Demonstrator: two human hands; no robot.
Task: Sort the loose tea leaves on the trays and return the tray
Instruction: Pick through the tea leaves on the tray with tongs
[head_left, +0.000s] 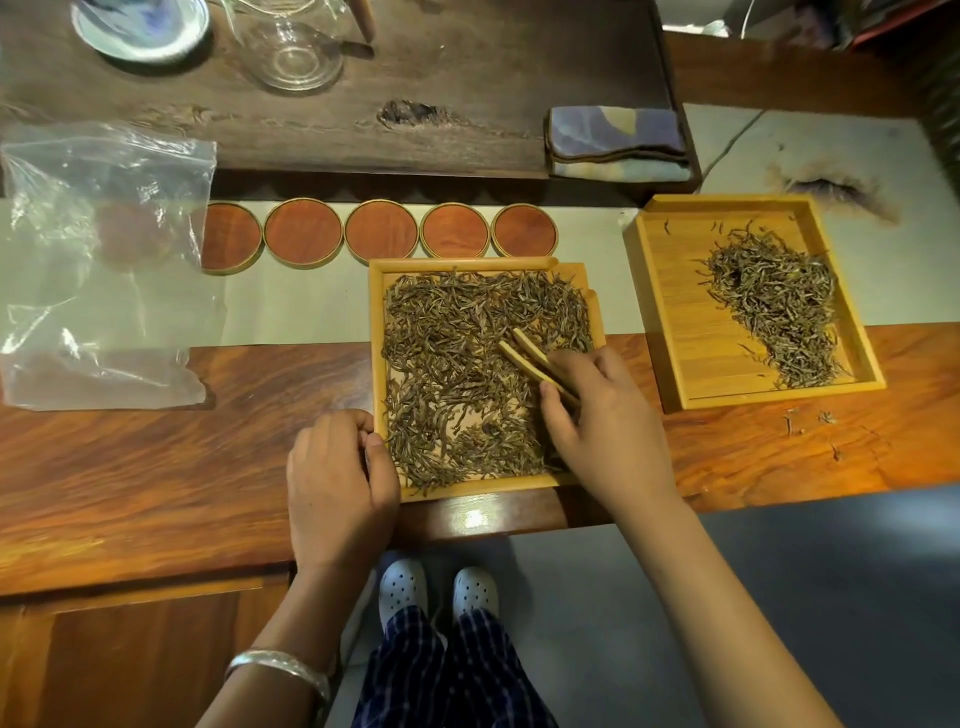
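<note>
A square bamboo tray (377, 332) lies in front of me, spread thick with loose tea leaves (452, 364). My left hand (337, 483) grips its near left corner, thumb over the rim. My right hand (597, 421) holds wooden tongs (535, 358) whose tips rest over the leaves in the middle of this tray. A second bamboo tray (691, 353) sits to the right, with a smaller pile of tea leaves (774, 306) in its right half.
Several round wooden coasters (382, 236) line up behind the near tray. A clear plastic bag (98, 260) lies at the left. A folded cloth (618, 140), a glass vessel (296, 47) and a white dish (140, 26) stand on the dark board behind. Stray leaves (810, 421) lie by the right tray.
</note>
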